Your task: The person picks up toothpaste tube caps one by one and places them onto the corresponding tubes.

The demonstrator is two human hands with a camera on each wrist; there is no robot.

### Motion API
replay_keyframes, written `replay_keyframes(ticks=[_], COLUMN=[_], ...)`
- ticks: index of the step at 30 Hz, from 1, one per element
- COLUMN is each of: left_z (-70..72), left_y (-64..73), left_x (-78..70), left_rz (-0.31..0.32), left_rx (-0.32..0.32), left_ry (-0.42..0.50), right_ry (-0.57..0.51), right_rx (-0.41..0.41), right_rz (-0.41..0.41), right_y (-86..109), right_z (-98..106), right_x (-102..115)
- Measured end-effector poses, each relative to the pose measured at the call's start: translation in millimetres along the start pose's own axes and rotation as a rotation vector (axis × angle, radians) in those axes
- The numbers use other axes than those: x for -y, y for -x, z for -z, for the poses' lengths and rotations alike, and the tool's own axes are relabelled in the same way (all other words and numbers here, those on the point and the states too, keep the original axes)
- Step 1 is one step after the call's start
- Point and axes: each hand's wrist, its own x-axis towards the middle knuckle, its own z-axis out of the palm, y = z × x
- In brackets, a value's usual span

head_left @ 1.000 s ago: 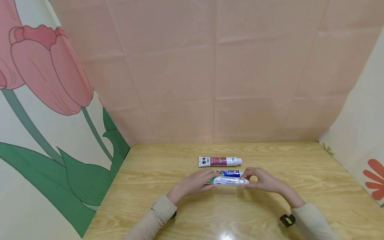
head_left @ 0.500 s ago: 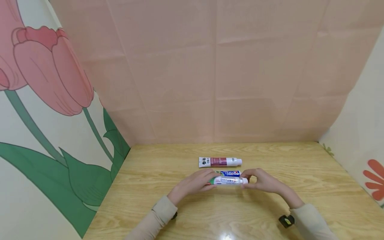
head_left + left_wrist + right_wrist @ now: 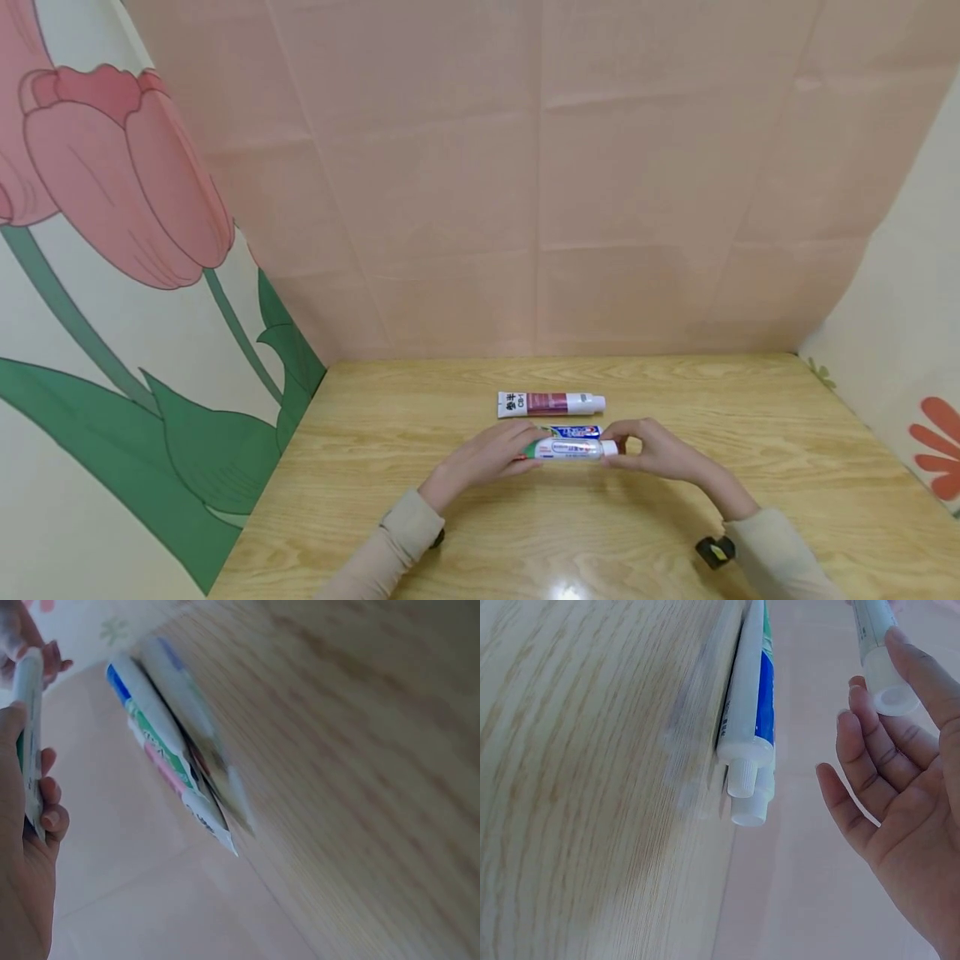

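A white and green toothpaste tube (image 3: 566, 450) is held level above the table, its white cap (image 3: 609, 448) pointing right. My left hand (image 3: 491, 452) grips the tube's flat end, with the thumb on one side and fingers curled behind in the left wrist view. At the other end my right hand (image 3: 660, 452) pinches around the cap, thumb against it and the fingertips beneath in the right wrist view (image 3: 907, 780). A blue toothpaste tube (image 3: 576, 432) lies on the table just beyond, partly hidden by the left hand. Farther back lies a white and maroon tube (image 3: 551, 404).
The wood-grain table (image 3: 420, 392) reaches back to a pink cloth backdrop (image 3: 450, 208). A wall panel with painted tulips (image 3: 135, 167) stands at the left, and a pale one with a red flower (image 3: 937, 442) at the right.
The capped end of the held tube has shifted slightly left and upward in the head view. Both hands keep nearly the same place, and the two tubes on the table have not moved.
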Motion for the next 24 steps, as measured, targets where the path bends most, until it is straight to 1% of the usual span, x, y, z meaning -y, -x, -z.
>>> replay_keyframes(ticks=[5,10,15,20,24], left_z=[1.4,1.4,0.7,0.8,1.8], left_y=[0.0,-0.5,0.1,0.4,-0.4], left_x=[0.3,0.8,1.6,2.1,2.0], left_rz=[-0.020,-0.059,-0.098,-0.111,-0.118], left_rx=[-0.014,-0.044,-0.074,-0.104,-0.123], left_ry=[-0.015,-0.017,-0.053,-0.019,-0.022], right_ry=[0.000,-0.008,-0.020,-0.030,-0.037], right_rx=[-0.011,-0.026,-0.014,-0.017,-0.014], right_rz=[-0.017,-0.017,-0.025,-0.004,0.002], right_y=[0.4,0.5,0.7,0.7,0.4], right_z=[0.4,1.2,2.2,1.5,0.7], right_x=[0.5,3.7,6.1,6.4,5.7])
